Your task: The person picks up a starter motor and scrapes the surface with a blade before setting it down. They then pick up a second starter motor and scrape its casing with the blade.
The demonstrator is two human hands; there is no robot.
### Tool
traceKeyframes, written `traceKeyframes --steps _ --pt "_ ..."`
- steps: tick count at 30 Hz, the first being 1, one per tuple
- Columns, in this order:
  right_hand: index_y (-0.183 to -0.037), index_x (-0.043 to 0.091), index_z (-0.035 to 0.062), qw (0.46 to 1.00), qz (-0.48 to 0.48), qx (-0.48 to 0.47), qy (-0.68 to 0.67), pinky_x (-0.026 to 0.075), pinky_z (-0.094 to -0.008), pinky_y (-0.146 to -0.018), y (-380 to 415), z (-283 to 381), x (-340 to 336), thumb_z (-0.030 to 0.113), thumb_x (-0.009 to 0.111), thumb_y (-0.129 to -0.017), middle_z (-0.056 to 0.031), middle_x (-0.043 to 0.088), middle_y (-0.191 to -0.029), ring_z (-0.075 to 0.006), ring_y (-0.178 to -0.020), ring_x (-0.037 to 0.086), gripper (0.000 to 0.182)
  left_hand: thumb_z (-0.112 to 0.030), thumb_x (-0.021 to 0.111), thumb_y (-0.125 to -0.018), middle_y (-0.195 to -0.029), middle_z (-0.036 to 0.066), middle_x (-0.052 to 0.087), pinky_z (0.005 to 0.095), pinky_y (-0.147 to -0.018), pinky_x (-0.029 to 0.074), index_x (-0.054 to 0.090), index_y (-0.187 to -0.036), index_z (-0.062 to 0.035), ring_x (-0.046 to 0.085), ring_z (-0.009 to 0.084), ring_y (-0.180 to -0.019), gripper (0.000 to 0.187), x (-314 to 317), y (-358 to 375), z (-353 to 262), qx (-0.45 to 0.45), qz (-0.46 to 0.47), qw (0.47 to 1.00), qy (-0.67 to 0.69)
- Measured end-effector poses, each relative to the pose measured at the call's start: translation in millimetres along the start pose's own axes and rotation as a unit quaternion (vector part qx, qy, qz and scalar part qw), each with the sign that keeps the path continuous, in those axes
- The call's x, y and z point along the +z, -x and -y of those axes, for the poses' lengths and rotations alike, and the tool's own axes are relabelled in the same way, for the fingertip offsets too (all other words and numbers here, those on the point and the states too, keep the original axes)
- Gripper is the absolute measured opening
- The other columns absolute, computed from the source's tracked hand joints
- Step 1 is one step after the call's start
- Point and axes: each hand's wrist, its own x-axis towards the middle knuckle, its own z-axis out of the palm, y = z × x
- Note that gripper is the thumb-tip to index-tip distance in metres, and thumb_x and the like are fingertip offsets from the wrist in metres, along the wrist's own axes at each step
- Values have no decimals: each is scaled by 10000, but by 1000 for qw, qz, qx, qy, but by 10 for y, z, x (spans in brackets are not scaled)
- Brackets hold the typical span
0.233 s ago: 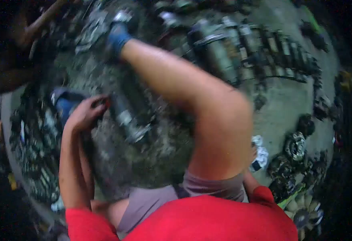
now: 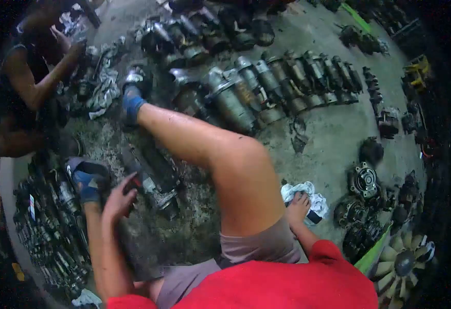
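My left hand is low by my left foot, forefinger and thumb bent around a small red object whose kind I cannot make out. Just beyond its fingertips, a dark cylindrical motor with a pale label lies on the stained floor. On the other side, beyond my raised knee, my right hand has its fingers bent over a crumpled white rag. A dark flat object shows at the rag's lower edge.
Rows of starter-like motors stand ahead. Slender metal parts crowd the left floor. To the right are a round pulley-like part, other greasy parts and a pale fan. Another person sits at upper left near grey rags.
The view has shifted and sharpened. My left hand appears lower, with the red object still at its fingers. My knee has moved left in view, uncovering my right hand on the rag.
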Motion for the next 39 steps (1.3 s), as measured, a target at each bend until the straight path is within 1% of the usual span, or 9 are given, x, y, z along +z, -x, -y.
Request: traceKeyframes --steps 2,4,8,10,15,19,23,31,39 --pt "-1244 525 40 998 -54 -19 6 396 -519 -1026 -79 30 -137 285 642 -870 -252 520 -1296 -403 -1214 519 462 -121 633 -941 -1184 192 693 359 -690 587 505 -1496 -270 694 249 -771 589 350 18 598 191 -112 972 -80" --pt "-1278 508 40 997 52 -13 -48 367 -534 -1048 -107 62 -356 378 738 -797 -250 477 -1356 -411 -1241 497 631 -143 650 -936 -1257 220 661 379 -676 594 472 -1516 -239 714 286 -796 615 407 469 -7 -55 -47 997 0" --pt "-1320 481 34 994 70 -31 -75 369 -542 -1047 -186 0 -262 456 789 -742 -241 462 -1369 -417 -1263 485 779 -181 659 -942 -1212 228 670 376 -491 555 453 -1523 -224 706 285 -745 617 624 648 426 70 -143 987 -25" --pt "-1376 458 25 976 205 -46 -51 358 -556 -1078 -221 -20 -477 487 754 -774 -260 430 -1425 -437 -1329 445 815 -212 659 -950 -1198 262 667 427 -591 584 434 -1525 -170 713 337 -870 619 582 956 -183 -157 -90 981 65" --pt "-1441 469 42 920 363 -107 -96 390 -545 -1116 -361 -178 -1009 547 693 -824 -267 507 -1443 -415 -1347 491 828 -336 685 -951 -1315 219 602 427 -812 577 452 -1468 -36 634 315 -1154 641 1073 720 776 -19 -234 971 51" --pt "-1535 401 149 973 183 -138 6 351 -613 -1129 -158 -298 -806 620 717 -787 -216 323 -1613 -423 -1458 348 938 -356 681 -948 -1428 160 531 459 -599 595 433 -1486 -111 619 307 -1151 641 1200 715 916 -36 -183 967 174" --pt "-1609 252 354 981 190 -34 -20 364 -610 -1132 156 -455 -1181 622 757 -751 -196 228 -1652 -501 -1453 306 1031 -322 675 -944 -1243 143 614 400 -425 533 507 -1388 -137 652 264 -1005 509 1102 934 689 -14 -196 929 312" --pt "-1475 506 311 966 126 -67 -213 539 -496 -941 31 -1096 -635 277 740 -806 -212 544 -1377 -411 -1192 600 709 -167 609 -894 -882 40 606 369 -561 542 540 -1199 -105 623 200 -685 319 877 1265 432 103 -166 864 464" --pt "-1440 547 244 970 99 -175 -139 537 -500 -948 -119 -1155 -539 311 719 -812 -229 443 -1507 -420 -1168 615 654 -200 630 -883 -844 36 636 338 -618 538 597 -1139 -91 640 185 -722 280 1050 1198 413 111 -149 898 399"
